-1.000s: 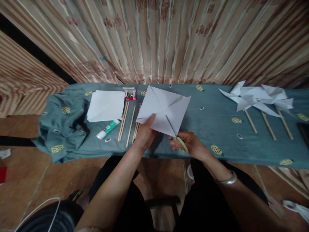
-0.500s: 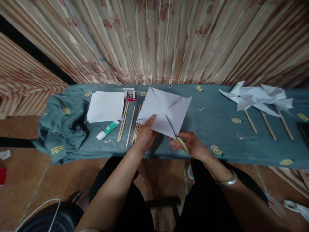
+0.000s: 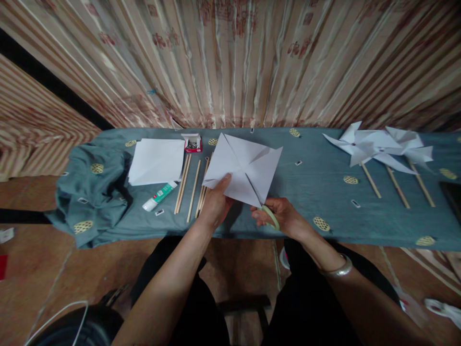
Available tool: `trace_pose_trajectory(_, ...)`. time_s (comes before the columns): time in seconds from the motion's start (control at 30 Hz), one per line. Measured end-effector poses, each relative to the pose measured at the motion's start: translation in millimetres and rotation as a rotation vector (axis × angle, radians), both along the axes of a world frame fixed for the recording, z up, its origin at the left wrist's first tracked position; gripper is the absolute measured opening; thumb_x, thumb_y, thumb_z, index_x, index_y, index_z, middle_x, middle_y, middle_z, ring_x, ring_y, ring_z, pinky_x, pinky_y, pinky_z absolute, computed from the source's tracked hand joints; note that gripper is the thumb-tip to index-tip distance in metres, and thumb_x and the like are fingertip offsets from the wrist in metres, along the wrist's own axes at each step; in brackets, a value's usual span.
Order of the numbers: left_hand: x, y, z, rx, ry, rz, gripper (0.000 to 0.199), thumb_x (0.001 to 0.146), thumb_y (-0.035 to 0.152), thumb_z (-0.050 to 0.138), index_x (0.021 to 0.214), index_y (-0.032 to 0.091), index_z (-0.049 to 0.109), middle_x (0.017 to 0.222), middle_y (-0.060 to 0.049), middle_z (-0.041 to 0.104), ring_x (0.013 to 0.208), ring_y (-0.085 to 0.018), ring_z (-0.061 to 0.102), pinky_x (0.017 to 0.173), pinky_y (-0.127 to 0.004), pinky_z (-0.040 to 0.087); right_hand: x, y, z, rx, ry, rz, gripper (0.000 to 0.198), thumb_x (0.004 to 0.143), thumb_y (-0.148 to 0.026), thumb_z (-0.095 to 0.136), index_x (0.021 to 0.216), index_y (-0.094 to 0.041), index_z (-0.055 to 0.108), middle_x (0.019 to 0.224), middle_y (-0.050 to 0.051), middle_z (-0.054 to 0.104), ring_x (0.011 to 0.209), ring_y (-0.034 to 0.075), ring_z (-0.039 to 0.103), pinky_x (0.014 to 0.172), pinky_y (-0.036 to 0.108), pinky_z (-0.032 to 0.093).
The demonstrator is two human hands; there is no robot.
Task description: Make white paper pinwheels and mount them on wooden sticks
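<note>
My left hand (image 3: 217, 201) pinches the near left edge of a white paper square (image 3: 236, 161), thumb on top and fingers underneath. Creases run across the sheet, and slits reach in from its corners. In my right hand (image 3: 275, 214) is a pair of scissors (image 3: 271, 217) with pale green handles, fingers wrapped in the loops. Their blades lie in the slit at the sheet's near right corner, pointing toward the centre. Both hands are held just over the near edge of the cloth-covered table.
On the cloth (image 3: 306, 192) lie a paper stack (image 3: 156, 161), a glue stick (image 3: 159, 196), several wooden sticks (image 3: 193, 191) and a red box of metal pins (image 3: 192, 143). Paper pinwheels (image 3: 382, 144) on sticks lie at the right. A curtain (image 3: 230, 72) hangs behind.
The view has shifted slightly. Both hands keep their holds, and the scissors stay in the same slit with little visible difference.
</note>
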State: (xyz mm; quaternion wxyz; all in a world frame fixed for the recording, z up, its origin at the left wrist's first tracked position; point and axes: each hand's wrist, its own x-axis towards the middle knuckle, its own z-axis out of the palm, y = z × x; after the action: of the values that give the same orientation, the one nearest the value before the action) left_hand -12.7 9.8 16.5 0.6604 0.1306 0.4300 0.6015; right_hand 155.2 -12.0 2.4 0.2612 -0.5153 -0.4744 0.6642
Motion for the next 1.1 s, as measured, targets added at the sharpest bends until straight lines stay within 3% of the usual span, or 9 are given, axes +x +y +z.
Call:
trace_pose_trajectory(0.2,-1,0,-1.0,-0.010,0.001,-0.026,0.018,0.078,0.020,0.073,0.095,0.019,0.070,0.087,-0.001,0.073,0.085,-0.018,0.069,0.084,-0.029,0.055,-1,0,-3,-0.007,0.001,-0.008,0.051,0.048,-0.060,0.088,0.066,-0.015,0.072,0.051,0.000,0.062,0.048,0.010,0.052,0.046,0.024,0.038)
trace_pose_trajectory(0.5,-1,0,0.9,-0.034,-0.015,0.001,0.025,0.077,0.018,0.074,0.102,0.018,0.070,0.089,-0.001,0.073,0.081,-0.016,0.068,0.084,-0.029,0.055,0,-1,-2,0.004,0.006,0.025,0.048,0.055,-0.057,0.086,0.070,-0.015,0.069,0.054,0.000,0.063,0.050,0.010,0.053,0.048,0.025,0.039)
trace_pose_trajectory(0.67,-3,4,0.4,-0.030,-0.009,0.039,0.022,0.079,0.016,0.071,0.101,0.016,0.069,0.085,-0.001,0.073,0.082,-0.016,0.068,0.081,-0.026,0.053,9,-1,7,-0.022,-0.040,0.165,0.051,0.061,-0.054,0.084,0.088,-0.013,0.068,0.066,0.003,0.068,0.059,0.012,0.058,0.054,0.025,0.042)
trace_pose_trajectory(0.87,-10,12,3.6,-0.041,-0.069,0.102,0.024,0.089,0.009,0.057,0.110,0.015,0.067,0.083,0.001,0.072,0.069,-0.010,0.065,0.073,-0.022,0.052,51,3,20,-0.053,-0.144,0.321,0.056,0.062,-0.053,0.083,0.099,-0.014,0.066,0.063,-0.005,0.058,0.054,0.009,0.050,0.051,0.023,0.037)
trace_pose_trajectory(0.97,-8,12,0.9,-0.065,-0.077,0.109,0.028,0.090,0.009,0.056,0.116,0.016,0.065,0.085,0.001,0.072,0.071,-0.011,0.066,0.078,-0.024,0.054,78,6,19,0.045,-0.302,0.239,0.062,0.064,-0.059,0.078,0.106,-0.015,0.066,0.069,-0.002,0.063,0.056,0.012,0.053,0.052,0.025,0.039)
trace_pose_trajectory(1.1,3,8,-7.8,-0.109,-0.096,0.038,0.028,0.091,0.011,0.055,0.117,0.016,0.064,0.086,-0.001,0.073,0.073,-0.012,0.067,0.081,-0.027,0.056,101,12,8,0.364,-0.782,-0.038,0.060,0.069,-0.059,0.073,0.113,-0.018,0.067,0.078,0.005,0.071,0.062,0.020,0.062,0.057,0.031,0.044)
